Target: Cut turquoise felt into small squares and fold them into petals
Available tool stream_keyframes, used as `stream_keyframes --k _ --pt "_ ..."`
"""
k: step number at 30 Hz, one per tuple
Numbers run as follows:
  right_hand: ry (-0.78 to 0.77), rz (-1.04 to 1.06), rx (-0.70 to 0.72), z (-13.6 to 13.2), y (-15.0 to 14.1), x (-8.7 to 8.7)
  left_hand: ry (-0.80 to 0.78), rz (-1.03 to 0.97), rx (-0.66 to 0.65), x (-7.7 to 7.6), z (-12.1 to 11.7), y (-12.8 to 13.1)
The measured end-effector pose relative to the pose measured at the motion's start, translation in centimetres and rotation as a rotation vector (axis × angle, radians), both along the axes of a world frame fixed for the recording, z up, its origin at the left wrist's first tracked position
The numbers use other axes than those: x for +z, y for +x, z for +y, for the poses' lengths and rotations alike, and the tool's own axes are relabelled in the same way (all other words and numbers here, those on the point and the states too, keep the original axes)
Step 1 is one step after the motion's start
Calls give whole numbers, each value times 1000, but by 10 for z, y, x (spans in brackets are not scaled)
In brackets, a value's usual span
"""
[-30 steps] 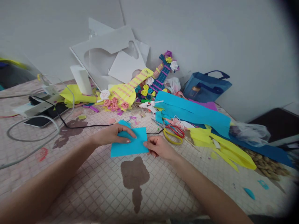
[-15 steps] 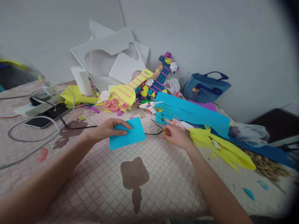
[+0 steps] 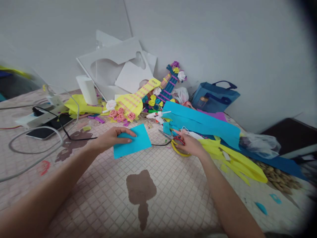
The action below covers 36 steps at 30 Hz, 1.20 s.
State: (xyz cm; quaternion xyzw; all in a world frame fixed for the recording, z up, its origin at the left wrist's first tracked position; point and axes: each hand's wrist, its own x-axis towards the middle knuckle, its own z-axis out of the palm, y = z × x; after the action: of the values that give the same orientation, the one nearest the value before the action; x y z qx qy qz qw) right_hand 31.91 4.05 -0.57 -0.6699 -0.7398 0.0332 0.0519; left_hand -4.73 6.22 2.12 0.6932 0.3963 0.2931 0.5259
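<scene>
My left hand (image 3: 116, 138) grips a bright blue sheet of paper (image 3: 137, 143) by its left side, thumb and fingers lying over its face. To the right, my right hand (image 3: 189, 142) has its fingers on the red handles of a pair of scissors (image 3: 169, 135); the blades point left, toward the paper. A yellow curved band (image 3: 178, 151) shows just under that hand, and I cannot make out what it belongs to. A black cord (image 3: 160, 144) passes behind the sheet. Just beyond the scissors lies a white glue gun (image 3: 158, 116).
A yellow paper guitar (image 3: 131, 104) with paper flowers and a dark blue one (image 3: 169, 86) stand at the back. Blue crepe paper (image 3: 200, 120) and yellow strips (image 3: 244, 160) lie right, near peanuts (image 3: 278, 178). Left are a power strip (image 3: 39, 115) and phone (image 3: 49, 125).
My right hand has shifted slightly right and its fingers have moved onto the scissors' red handles, which now show. The yellow band has come into sight. My left hand still holds the sheet.
</scene>
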Motion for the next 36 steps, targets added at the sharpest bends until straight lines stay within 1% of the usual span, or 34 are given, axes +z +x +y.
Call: stream_keyframes --k 3,4,6,8,10,12,14,16,18,20,23,25,28,30,36 --pt "55 93 27 -7 -1 10 -39 -18 23 0 2 -3" --pt "65 165 35 -9 -3 13 -49 -33 34 0 3 -4" --pt "39 382 51 -13 -9 18 -73 -76 54 0 5 -6" --pt "-48 676 82 -16 -21 21 -115 -126 70 -1 6 -7" --pt "-165 967 140 -20 -37 23 -171 -169 78 -1 7 -8" --pt "-268 1185 198 -25 -55 24 -224 -206 83 -1 7 -9" --pt "-316 1358 233 -34 -72 25 -276 -244 84 -1 8 -11" --pt "-349 1431 310 -43 -87 24 -321 -288 98 0 9 -13" --pt "-398 1468 403 -52 -98 18 -348 -332 122 0 11 -16" --pt "-505 1536 491 -58 -106 8 -352 -371 149 1 12 -19" --pt "-698 1647 569 -62 -115 -8 -354 -418 179 2 14 -21" --pt "-818 1693 572 -64 -119 -15 -361 -449 201 3 15 -22" --pt "-953 1731 548 -66 -123 -17 -380 -480 216 3 16 -23" --pt "-990 1741 539 -67 -124 -16 -389 -493 213 3 17 -24" --pt "-1013 1760 511 -69 -125 -17 -397 -495 224 3 16 -24"
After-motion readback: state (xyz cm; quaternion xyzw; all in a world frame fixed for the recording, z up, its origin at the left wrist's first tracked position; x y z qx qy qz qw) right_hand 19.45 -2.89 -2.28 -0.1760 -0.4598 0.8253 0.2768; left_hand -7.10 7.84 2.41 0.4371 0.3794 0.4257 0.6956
